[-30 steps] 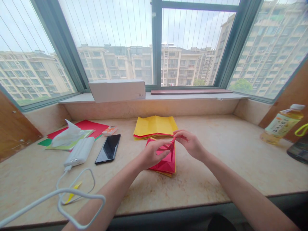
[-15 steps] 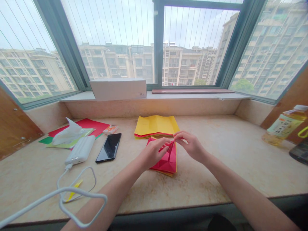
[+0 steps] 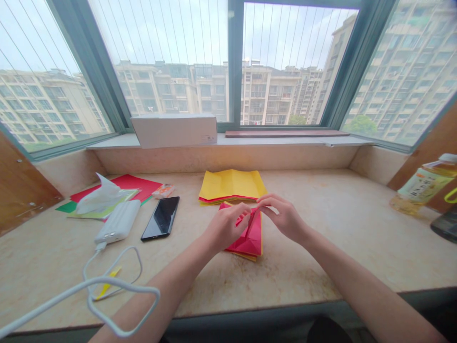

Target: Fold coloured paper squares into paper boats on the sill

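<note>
Both hands meet over a stack of folded red and yellow paper (image 3: 254, 245) lying on the counter. My left hand (image 3: 230, 223) curls its fingers and thumb around the raised edge of the top red sheet, covering its upper left part. From the other side, my right hand (image 3: 280, 213) pinches the same red paper at its upper tip. A raised crease slants down from the fingertips. Just behind lies another stack, with a creased yellow sheet (image 3: 232, 185) on top and red edges showing beneath.
To the left lie a black phone (image 3: 160, 218), a white power bank (image 3: 118, 223) with a looped white cable (image 3: 117, 286), a tissue pack (image 3: 103, 197) and red paper (image 3: 143, 186). A drink bottle (image 3: 423, 186) stands at right. A white box (image 3: 174, 131) sits on the sill.
The fingers have drawn closer together along the red paper's raised fold, which looks narrower now. Both hands keep hold of it, and the view has shifted slightly.
</note>
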A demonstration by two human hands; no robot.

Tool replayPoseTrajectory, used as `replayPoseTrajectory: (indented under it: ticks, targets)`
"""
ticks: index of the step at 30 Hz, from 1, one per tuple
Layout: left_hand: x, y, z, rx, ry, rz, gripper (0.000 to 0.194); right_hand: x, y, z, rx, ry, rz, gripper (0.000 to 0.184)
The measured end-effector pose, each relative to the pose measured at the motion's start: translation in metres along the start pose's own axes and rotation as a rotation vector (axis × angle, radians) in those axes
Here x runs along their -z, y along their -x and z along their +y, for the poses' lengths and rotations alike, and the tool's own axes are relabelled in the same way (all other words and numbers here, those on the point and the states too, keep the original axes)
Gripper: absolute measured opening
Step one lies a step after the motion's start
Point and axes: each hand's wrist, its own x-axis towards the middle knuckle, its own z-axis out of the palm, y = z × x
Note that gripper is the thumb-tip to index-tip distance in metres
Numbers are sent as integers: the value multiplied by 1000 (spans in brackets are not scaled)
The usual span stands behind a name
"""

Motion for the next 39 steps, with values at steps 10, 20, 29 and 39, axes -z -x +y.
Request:
replayPoseTrajectory:
  ticks: [10,20,29,39]
  targets:
    - [-4,1,-5,87,5,-15,23,1,1,-1,55,43,1,13]
    - [-3,-1,-8,142,-17,36,16,0,1,-2,82,60,-23,15]
    - [-2,-1,-7,149,-21,89,12,0,1,-5,19,54,-14,12]
    - [-2,0,-11,185,-36,34,23,0,0,-3,-49,48,56,10]
